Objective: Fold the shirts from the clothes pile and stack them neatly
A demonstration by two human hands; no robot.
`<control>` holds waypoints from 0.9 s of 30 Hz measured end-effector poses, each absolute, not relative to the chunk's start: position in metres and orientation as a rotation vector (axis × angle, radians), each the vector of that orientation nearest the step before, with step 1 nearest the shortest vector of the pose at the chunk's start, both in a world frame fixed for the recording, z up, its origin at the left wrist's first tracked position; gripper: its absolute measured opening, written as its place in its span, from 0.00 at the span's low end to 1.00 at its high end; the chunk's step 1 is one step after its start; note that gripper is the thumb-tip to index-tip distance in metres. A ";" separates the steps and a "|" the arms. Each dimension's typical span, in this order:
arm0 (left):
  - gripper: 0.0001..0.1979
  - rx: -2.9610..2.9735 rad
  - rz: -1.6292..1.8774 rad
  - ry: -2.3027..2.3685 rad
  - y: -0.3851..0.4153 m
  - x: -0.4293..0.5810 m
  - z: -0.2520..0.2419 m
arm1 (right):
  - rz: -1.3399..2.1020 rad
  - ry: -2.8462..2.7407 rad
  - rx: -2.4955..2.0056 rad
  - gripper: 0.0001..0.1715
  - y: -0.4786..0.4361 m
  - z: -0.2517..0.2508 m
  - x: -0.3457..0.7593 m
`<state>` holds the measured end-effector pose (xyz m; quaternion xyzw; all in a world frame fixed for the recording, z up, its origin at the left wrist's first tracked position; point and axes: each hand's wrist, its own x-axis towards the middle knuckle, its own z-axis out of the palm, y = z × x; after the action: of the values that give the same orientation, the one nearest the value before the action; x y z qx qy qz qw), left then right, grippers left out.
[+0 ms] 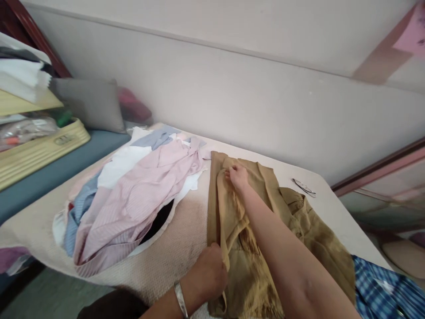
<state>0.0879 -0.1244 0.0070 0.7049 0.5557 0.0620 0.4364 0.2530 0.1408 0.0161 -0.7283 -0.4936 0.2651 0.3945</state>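
Note:
An olive-brown garment [265, 190] lies spread over the right half of the table. My left hand [212, 270], with a silver bangle at its wrist, is closed on the near left edge of this cloth. Farther up, my right hand [237, 175] pinches a fold near the garment's far edge. Between the two hands the edge stands up in a long fold. A heap of pink striped [133, 199], white and blue clothes lies to the left, apart from both hands.
Eyeglasses [303, 187] lie at the table's back right. Blue plaid cloth [385, 283] sits at the right edge. A cream wall [232, 93] rises behind the table [186, 226]. Yellow bins [43, 153] and a grey pillow [91, 104] are at the left.

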 end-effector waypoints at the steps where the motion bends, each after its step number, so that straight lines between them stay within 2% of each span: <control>1: 0.10 1.756 0.140 1.375 -0.123 0.087 0.007 | 0.631 -1.277 -1.898 0.10 0.138 0.015 0.256; 5: 0.11 1.711 0.121 1.392 -0.119 0.085 0.011 | 0.398 -1.340 -2.189 0.17 0.122 0.013 0.279; 10: 0.11 1.667 0.108 1.414 -0.117 0.085 0.015 | 0.328 -1.397 -2.452 0.27 0.110 -0.004 0.299; 16: 0.11 1.691 0.135 1.424 -0.117 0.086 0.005 | 0.246 -1.587 -2.483 0.19 0.118 -0.015 0.296; 21: 0.11 1.699 0.120 1.392 -0.117 0.088 -0.002 | 0.128 -1.670 -2.407 0.22 0.148 -0.003 0.282; 27: 0.11 1.678 0.126 1.382 -0.117 0.091 -0.008 | 0.246 -1.747 -2.399 0.21 0.186 -0.014 0.257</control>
<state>0.0907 -0.1165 -0.0078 0.6827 0.5624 0.0513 0.4637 0.2571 0.1857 -0.0140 -0.8030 -0.5846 0.0824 0.0816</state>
